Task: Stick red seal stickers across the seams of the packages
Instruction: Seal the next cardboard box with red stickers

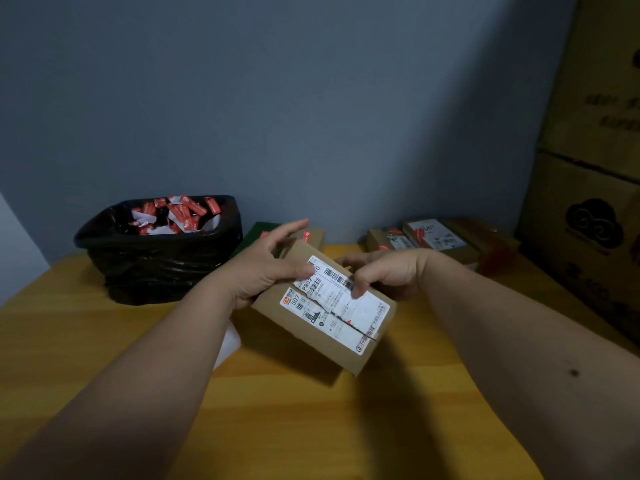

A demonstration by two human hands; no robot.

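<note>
Head view, table (104, 341): yellow wood, near edge cut off
Stacked cartons (588, 202): right edge, partly out of frame, print too dim to read
Bin (156, 268): black liner, holds red-and-white sticker scraps (180, 213)
Package (325, 317): brown box, split white label, tilted above the table
Left hand (266, 268): thumb pressing label, fingers extended behind
Right hand (377, 275): fingers curled, pinching label
Far packages (429, 237): blurred, against wall

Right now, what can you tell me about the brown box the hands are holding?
The brown box looks like plain cardboard, small and flat. A white shipping label with barcodes covers its top and is split along the seam. It is held tilted above the yellow table. The left hand grips its far left edge; the right hand holds its far right side.
</note>
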